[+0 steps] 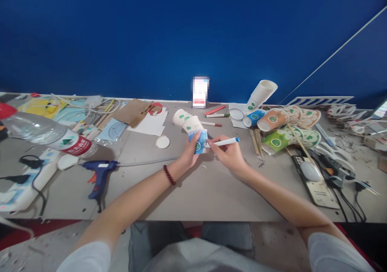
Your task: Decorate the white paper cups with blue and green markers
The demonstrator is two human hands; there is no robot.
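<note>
Near the middle of the table, my left hand [191, 151] is wrapped round a blue-and-white paper cup [202, 140], which is tilted. My right hand [228, 153] grips a white marker [226, 142] with a blue end; its other end is at the cup's right side, and I cannot tell if it touches. Just behind the held cup are white paper cups with green leaf prints [180, 118]. A white paper disc [163, 142] lies to the left of the cup. Behind my hands rest a red-ended marker [211, 123] and a green-ended marker [217, 115].
A blue glue gun [101, 173] and a large plastic bottle [51, 133] lie at left, near a power strip [28, 183]. At right are a stack of white cups [262, 94], patterned cups [273, 119] and a mouse [310, 171]. A lit phone [200, 91] stands at the back.
</note>
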